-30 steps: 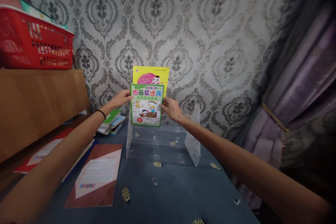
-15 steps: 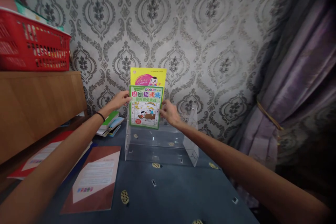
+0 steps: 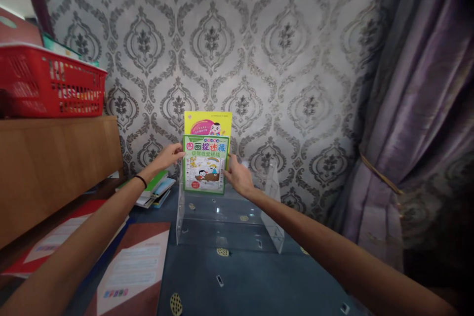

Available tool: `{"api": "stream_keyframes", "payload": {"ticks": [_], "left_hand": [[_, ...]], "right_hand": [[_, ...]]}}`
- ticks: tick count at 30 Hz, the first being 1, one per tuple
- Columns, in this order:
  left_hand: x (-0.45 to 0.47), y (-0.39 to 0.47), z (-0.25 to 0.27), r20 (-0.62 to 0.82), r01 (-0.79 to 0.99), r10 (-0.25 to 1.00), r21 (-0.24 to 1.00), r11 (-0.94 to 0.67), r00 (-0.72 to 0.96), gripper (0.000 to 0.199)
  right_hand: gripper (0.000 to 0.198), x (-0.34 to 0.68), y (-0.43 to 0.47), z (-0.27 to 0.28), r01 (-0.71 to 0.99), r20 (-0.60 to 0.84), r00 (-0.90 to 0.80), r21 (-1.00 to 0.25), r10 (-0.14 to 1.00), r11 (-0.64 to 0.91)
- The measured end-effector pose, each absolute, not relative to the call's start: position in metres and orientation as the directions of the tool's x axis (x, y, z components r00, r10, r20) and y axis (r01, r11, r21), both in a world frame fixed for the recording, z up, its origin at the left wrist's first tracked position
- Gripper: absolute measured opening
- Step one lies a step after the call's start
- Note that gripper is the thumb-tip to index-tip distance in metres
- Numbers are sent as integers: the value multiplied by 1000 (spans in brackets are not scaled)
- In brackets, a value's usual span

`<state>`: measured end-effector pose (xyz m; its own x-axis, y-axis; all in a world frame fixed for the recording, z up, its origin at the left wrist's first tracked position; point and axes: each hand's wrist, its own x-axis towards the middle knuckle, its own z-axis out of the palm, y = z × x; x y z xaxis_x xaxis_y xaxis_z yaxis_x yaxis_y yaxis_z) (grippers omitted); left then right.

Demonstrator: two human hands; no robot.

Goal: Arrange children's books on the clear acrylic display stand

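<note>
Green picture book: upright, in front of yellow book, at left side of clear stand.
Your left hand: fingers pinching its left edge.
Your right hand: fingers pinching right edge.

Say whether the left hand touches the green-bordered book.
Touching: the head view plainly shows the left hand pinching the left edge of the green-bordered book.

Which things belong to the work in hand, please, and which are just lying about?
Likely in use:
green-bordered rectangular book, held by left hand and right hand
yellow rectangular book behind it
clear plastic tiered rack

Likely lying about:
brown and white book
red and white book
green and blue book stack
red plastic basket
</note>
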<state>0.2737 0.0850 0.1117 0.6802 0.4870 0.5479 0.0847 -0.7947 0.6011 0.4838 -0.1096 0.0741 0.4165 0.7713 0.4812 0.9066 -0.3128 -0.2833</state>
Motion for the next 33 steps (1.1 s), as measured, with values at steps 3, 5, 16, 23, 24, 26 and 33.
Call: {"api": "stream_keyframes", "payload": {"ticks": [3, 5, 16, 23, 24, 26, 33], "left_hand": [[272, 85, 112, 542, 84, 490, 608, -789, 683, 28], [270, 84, 112, 541, 82, 492, 612, -786, 682, 28], [263, 84, 111, 540, 82, 506, 625, -776, 672, 35], [252, 77, 107, 528, 121, 551, 642, -757, 646, 34], [247, 76, 103, 534, 119, 560, 648, -752, 633, 34], [233, 74, 91, 532, 131, 592, 667, -733, 605, 34], [162, 39, 2, 433, 379, 633, 539, -752, 642, 23]], "right_hand": [[56, 484, -111, 75, 903, 478, 415, -316, 774, -290], [55, 484, -113, 75, 898, 475, 416, -349, 775, -268], [55, 484, -113, 74, 878, 488, 432, -419, 759, -230], [57, 490, -114, 70, 891, 536, 402, -417, 743, -181], [59, 492, -114, 68, 891, 551, 396, -422, 734, -164], [61, 499, -113, 61, 893, 583, 385, -433, 715, -127], [66, 512, -117, 44, 868, 584, 356, -497, 729, -25]]}}
